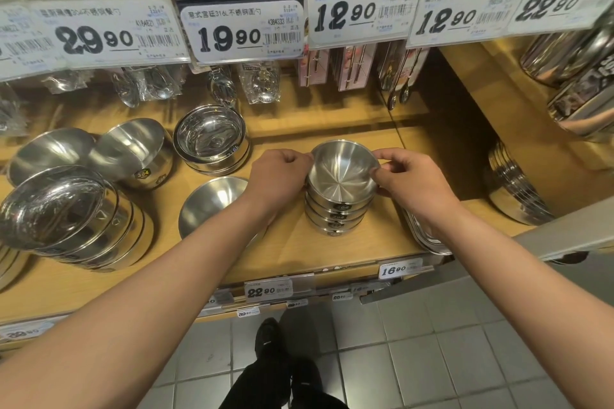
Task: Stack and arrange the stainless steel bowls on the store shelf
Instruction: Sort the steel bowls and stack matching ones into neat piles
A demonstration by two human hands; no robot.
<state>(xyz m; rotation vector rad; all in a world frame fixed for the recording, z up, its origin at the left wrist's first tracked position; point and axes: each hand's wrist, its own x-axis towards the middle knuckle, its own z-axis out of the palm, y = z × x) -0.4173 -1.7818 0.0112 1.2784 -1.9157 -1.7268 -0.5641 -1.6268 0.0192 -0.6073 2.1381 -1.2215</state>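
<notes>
Both hands sit at centre frame on one bowl: the left hand (279,173) has its fingers curled against the left rim, and the right hand (400,171) pinches the right rim between thumb and fingertips. That top bowl (342,173) sits on a stack (337,214) of like bowls, which stands on the wooden shelf (299,242) just right of centre. Whether it is fully seated in the bowl below is hard to judge from this angle; it looks level. To finish the step well, keep the pull even on both sides so the rim stays flat, press lightly down until it nests, then let go with both hands together so the stack does not shift. A loose bowl (207,206) lies just left of the stack under the left forearm and seems the next to gather. More stacks (212,139) and tilted bowls (133,149) crowd the left of the frame, so elbows should stay high.
</notes>
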